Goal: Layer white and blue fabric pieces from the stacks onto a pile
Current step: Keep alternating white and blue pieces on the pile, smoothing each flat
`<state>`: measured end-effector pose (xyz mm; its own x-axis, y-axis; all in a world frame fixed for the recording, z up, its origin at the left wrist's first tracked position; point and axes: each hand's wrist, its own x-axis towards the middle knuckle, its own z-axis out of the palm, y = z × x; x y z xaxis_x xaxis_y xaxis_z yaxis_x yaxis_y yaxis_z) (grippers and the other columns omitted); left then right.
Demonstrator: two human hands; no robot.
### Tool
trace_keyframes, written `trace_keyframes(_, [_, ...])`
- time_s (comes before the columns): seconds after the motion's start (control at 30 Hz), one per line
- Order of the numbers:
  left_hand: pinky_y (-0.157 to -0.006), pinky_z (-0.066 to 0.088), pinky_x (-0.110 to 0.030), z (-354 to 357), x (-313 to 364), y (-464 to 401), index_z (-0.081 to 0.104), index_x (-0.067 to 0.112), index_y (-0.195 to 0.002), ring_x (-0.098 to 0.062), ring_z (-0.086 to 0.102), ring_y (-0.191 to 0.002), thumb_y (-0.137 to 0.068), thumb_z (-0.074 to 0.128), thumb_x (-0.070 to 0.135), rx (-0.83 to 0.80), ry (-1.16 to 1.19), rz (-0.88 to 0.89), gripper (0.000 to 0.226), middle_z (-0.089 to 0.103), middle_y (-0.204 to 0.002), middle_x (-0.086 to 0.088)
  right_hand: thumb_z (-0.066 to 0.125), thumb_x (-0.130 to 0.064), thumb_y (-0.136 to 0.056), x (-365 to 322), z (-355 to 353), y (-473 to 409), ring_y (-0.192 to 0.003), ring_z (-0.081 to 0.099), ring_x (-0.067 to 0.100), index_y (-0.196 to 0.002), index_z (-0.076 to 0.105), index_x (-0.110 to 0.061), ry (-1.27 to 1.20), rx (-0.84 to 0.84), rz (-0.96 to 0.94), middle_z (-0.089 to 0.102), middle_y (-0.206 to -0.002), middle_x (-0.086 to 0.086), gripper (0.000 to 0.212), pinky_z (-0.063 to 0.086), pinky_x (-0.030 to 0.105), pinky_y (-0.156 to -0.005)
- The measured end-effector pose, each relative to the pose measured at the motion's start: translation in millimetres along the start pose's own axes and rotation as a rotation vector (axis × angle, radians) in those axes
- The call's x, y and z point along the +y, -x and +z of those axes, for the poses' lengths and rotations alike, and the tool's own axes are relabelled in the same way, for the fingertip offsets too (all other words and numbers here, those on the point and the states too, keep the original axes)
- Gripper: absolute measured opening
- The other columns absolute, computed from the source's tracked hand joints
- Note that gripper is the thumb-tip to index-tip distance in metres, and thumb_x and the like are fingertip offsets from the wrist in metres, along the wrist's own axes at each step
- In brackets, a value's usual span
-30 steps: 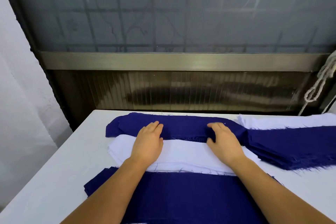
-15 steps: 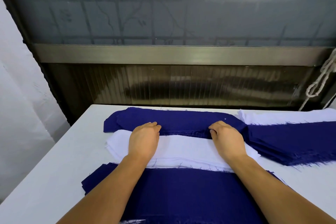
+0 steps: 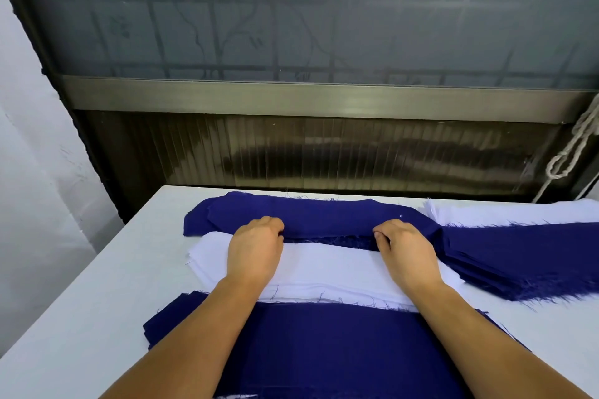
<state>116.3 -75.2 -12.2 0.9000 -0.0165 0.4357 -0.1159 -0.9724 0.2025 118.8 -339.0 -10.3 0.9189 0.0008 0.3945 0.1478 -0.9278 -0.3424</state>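
Observation:
A stack of blue fabric (image 3: 324, 215) lies at the far side of the white table (image 3: 97, 295). In front of it sits a stack of white fabric (image 3: 327, 266). Nearest me lies a pile topped with blue fabric (image 3: 324, 343). My left hand (image 3: 254, 249) and my right hand (image 3: 405, 249) rest on the white stack with fingers curled, pinching the near frayed edge of the far blue stack's top piece.
To the right lie another blue fabric stack (image 3: 525, 256) and a white fabric stack (image 3: 505, 212) behind it. A window with a metal sill (image 3: 311, 97) rises beyond the table. A knotted rope (image 3: 570, 152) hangs at the right.
Both hands went from lying flat on the fabric to curling their fingers on the blue stack's near edge, and they drew slightly back toward me.

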Motion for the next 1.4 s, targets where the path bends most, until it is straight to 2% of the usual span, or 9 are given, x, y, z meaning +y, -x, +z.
trace_keyframes(0.1, [-0.087, 0.044, -0.027, 5, -2, 0, 0.056, 0.025, -0.128, -0.014, 0.056, -0.101, -0.095, 0.055, 0.031, -0.008, 0.011, 0.065, 0.033, 0.061, -0.116, 0.009, 0.048, -0.018, -0.099, -1, 0, -2, -0.089, 0.056, 0.017, -0.092, 0.069, -0.015, 0.012, 0.011, 0.019, 0.065, -0.095, -0.005, 0.022, 0.047, 0.029, -0.069])
trace_keyframes(0.17, [-0.090, 0.044, -0.028, 7, -3, 0, 0.058, 0.025, -0.130, -0.015, 0.055, -0.106, -0.098, 0.050, 0.031, -0.010, -0.010, 0.086, 0.033, 0.059, -0.122, 0.008, 0.047, -0.018, -0.100, -3, 0, -4, -0.087, 0.055, 0.016, -0.090, 0.068, -0.016, 0.030, 0.008, 0.027, 0.064, -0.093, -0.004, 0.023, 0.047, 0.028, -0.068])
trace_keyframes(0.43, [-0.071, 0.052, -0.031, 0, 0, -1, 0.073, 0.020, -0.095, -0.015, 0.061, -0.077, -0.090, 0.057, 0.009, -0.038, -0.069, 0.042, 0.019, 0.067, -0.092, 0.006, 0.049, -0.017, -0.099, -5, -2, -4, -0.091, 0.054, 0.014, -0.097, 0.068, -0.016, 0.002, 0.032, 0.029, 0.063, -0.097, -0.004, 0.019, 0.042, 0.022, -0.072])
trace_keyframes(0.6, [-0.063, 0.050, -0.032, -4, 4, 0, 0.073, 0.019, -0.084, -0.017, 0.058, -0.064, -0.091, 0.058, 0.011, 0.015, -0.064, 0.027, 0.018, 0.067, -0.079, 0.003, 0.051, -0.017, -0.098, -7, -2, -4, -0.089, 0.053, 0.014, -0.094, 0.067, -0.017, -0.014, 0.038, 0.035, 0.063, -0.096, -0.004, 0.017, 0.043, 0.024, -0.071])
trace_keyframes(0.8, [-0.074, 0.045, -0.027, 1, 3, -1, 0.064, 0.022, -0.100, -0.013, 0.052, -0.078, -0.098, 0.051, 0.019, 0.013, 0.009, 0.037, 0.013, 0.061, -0.093, 0.006, 0.051, -0.020, -0.098, -5, -1, -2, -0.096, 0.057, 0.015, -0.103, 0.066, -0.018, -0.021, 0.019, 0.015, 0.063, -0.103, -0.005, 0.016, 0.044, 0.023, -0.074])
trace_keyframes(0.9, [-0.084, 0.048, -0.030, 4, 2, -2, 0.062, 0.018, -0.125, -0.017, 0.057, -0.099, -0.096, 0.054, 0.016, 0.008, -0.006, 0.092, 0.030, 0.062, -0.116, 0.003, 0.048, -0.021, -0.100, -4, 0, -3, -0.099, 0.057, 0.018, -0.111, 0.067, -0.017, 0.004, 0.005, -0.018, 0.064, -0.111, -0.005, 0.022, 0.046, 0.026, -0.080])
trace_keyframes(0.97, [-0.083, 0.050, -0.030, 4, 1, -2, 0.067, 0.019, -0.118, -0.017, 0.059, -0.098, -0.094, 0.056, 0.010, -0.017, -0.048, 0.104, 0.028, 0.065, -0.114, 0.004, 0.046, -0.020, -0.101, -3, 1, -3, -0.094, 0.056, 0.019, -0.103, 0.069, -0.017, 0.030, 0.003, -0.014, 0.064, -0.105, -0.003, 0.023, 0.045, 0.027, -0.079])
trace_keyframes(1.17, [-0.057, 0.050, -0.031, -4, 6, 0, 0.074, 0.017, -0.081, -0.017, 0.057, -0.058, -0.080, 0.071, 0.003, -0.019, -0.075, 0.038, 0.015, 0.066, -0.074, 0.002, 0.049, -0.018, -0.099, -4, 1, -4, -0.094, 0.054, 0.016, -0.101, 0.067, -0.016, -0.011, 0.021, 0.004, 0.062, -0.101, -0.003, 0.018, 0.042, 0.022, -0.080])
trace_keyframes(1.4, [-0.068, 0.041, -0.025, -4, 5, 1, 0.064, 0.020, -0.082, -0.013, 0.051, -0.067, -0.086, 0.066, 0.013, 0.032, 0.062, -0.001, 0.008, 0.059, -0.078, 0.006, 0.055, -0.017, -0.096, -6, 0, -2, -0.090, 0.053, 0.013, -0.092, 0.064, -0.018, -0.031, 0.024, 0.001, 0.058, -0.093, -0.007, 0.010, 0.039, 0.020, -0.074])
